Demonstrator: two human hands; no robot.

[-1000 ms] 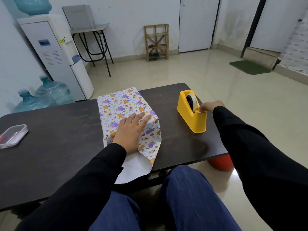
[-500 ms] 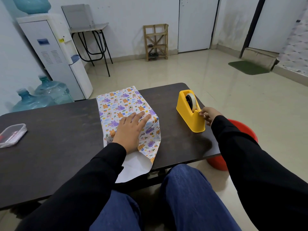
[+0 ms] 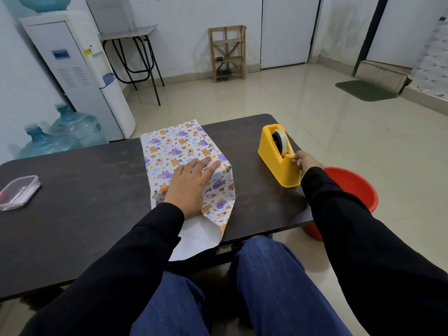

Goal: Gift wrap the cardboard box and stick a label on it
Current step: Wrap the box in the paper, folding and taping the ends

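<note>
Left hand [image 3: 191,180] lies flat with straight fingers on the paper-wrapped cardboard box [image 3: 174,146], which sits on the bench [image 3: 84,190]. Right of the box, right hand [image 3: 306,161] pinches tape [image 3: 278,140] at the near end of the yellow dispenser [image 3: 276,163].

Soft even daylight, sharp, wide-angle edge distortion

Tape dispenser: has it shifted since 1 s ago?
No. The tape dispenser keeps the same spot against the table's far right corner; the right hand pinches tape at its cutter end.
</note>
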